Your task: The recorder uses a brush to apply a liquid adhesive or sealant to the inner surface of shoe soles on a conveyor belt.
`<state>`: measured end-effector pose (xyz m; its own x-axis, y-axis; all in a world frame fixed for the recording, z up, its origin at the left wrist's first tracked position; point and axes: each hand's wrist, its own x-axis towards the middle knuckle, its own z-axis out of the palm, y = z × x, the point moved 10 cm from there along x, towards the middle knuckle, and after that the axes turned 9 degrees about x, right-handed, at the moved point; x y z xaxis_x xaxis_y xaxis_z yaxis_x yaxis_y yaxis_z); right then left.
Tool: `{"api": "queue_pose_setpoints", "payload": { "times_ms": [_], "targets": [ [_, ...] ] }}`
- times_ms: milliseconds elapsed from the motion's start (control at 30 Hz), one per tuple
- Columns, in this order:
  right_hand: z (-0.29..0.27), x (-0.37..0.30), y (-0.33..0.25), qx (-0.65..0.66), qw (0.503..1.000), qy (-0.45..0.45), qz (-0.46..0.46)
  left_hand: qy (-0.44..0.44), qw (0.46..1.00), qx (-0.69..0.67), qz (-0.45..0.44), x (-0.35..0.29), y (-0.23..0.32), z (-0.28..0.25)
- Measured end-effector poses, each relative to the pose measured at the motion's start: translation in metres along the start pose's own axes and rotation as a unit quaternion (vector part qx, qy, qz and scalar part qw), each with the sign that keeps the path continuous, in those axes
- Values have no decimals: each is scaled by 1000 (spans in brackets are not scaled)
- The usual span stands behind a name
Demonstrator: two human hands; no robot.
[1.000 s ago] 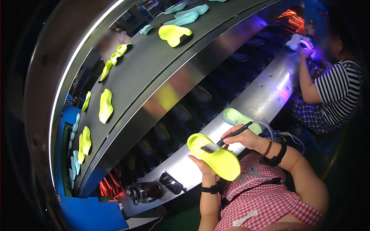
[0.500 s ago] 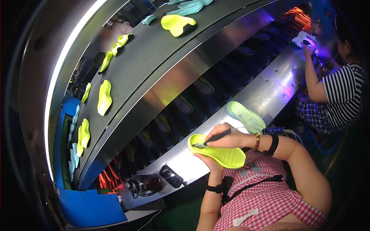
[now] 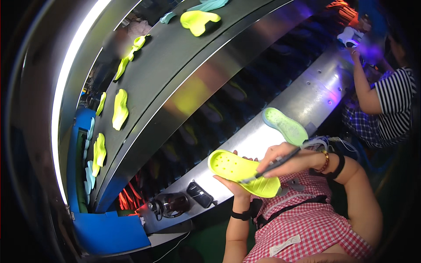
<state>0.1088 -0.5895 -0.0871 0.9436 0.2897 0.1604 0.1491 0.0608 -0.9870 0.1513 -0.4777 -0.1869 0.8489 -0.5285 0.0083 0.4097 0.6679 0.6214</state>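
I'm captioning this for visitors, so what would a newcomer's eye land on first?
Probably the vivid yellow-green sole at lower centre, held in the left hand while the right hand holds a dark-handled brush over it. Then the white light strip at left, and similarly coloured yellow-green pieces on the dark belt, upper left.

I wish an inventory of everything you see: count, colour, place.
Long rounded sole: 1, yellow-green, centre
Slim brush-like tool: 1, black, over sole
Second sole: 1, pale green, on silver metal ledge
Curved conveyor belt: 1, dark, beyond ledge
Shoe pieces: several, yellow-green or blue, on belt
Rounded jug-like vessel: 1, brown, on ledge
Flat rectangular object: 1, black, beside vessel
Strip light: 1, white, left
Striped-top co-worker: 1, black-and-white, upper right
Checked garment: 1, red-and-white, lower right
Left hand: 1, bare, holding sole
Right hand: 1, bare, holding tool
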Motion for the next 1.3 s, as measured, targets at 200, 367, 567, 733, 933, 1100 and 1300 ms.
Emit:
{"api": "queue_pose_setpoints", "payload": {
  "times_ms": [200,367,567,733,933,1100,1300],
  "targets": [
    [11,21,-6,5,1000,-15,-2,156,987,-17,14,-9,-5,-6],
    [8,6,6,126,990,3,65,69,996,-37,32,-7,4,24],
    [20,0,-3,48,997,-44,-36,181,976,-25,122,-7,26,-5],
    [-6,3,4,2,999,42,14,184,961,112,173,-3,48,0],
    [-7,-11,5,133,989,37,48,129,970,64,194,-4,68,8],
    [19,-23,-2,21,994,-91,-53,77,976,23,201,0,74,14],
    [-10,-21,27,87,994,7,72,14,983,37,181,3,73,28]
  ]
}}
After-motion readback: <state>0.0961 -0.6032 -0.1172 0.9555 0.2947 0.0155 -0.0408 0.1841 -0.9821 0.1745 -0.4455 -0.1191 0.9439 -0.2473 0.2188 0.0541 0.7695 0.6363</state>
